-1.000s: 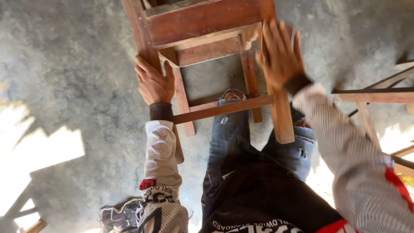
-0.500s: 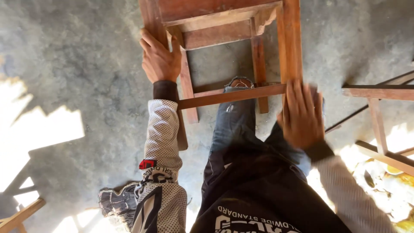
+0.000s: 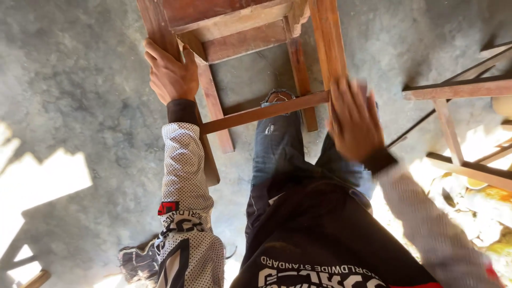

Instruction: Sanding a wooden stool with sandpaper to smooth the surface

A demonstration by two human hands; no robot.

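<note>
Looking down from head view: wooden chair stood on grey concrete floor, right in front of body, top centre of frame. Reddish-brown frame, seat rail at top, legs running down, low rung crossing between front legs. Left hand wrapped on left leg of chair near seat corner, fingers curled round the wood, thumb on inner side, firm grip. Dotted white sleeve with dark cuff below it. Right hand motion-blurred, fingers spread and loose, gripping nothing; sat just below right leg where rung meets it. Touching wood or just off it: cannot tell, blur too heavy. Pale sleeve and dark cuff trailing toward lower right. Jeans leg stretched forward under rung, shoe tip showing just behind rung, between chair legs. Dark top with white print filling bottom centre. Other shoe at lower left by sleeve, on floor. More wooden frames to right, dark slats and rails, well apart from chair, partly cut by frame edge. Sunlit patches on floor at lower left and lower right, overexposed, detail lost there. Some yellowish debris at right edge, kind unclear. Chair upright as far as visible; seat top out of frame.
</note>
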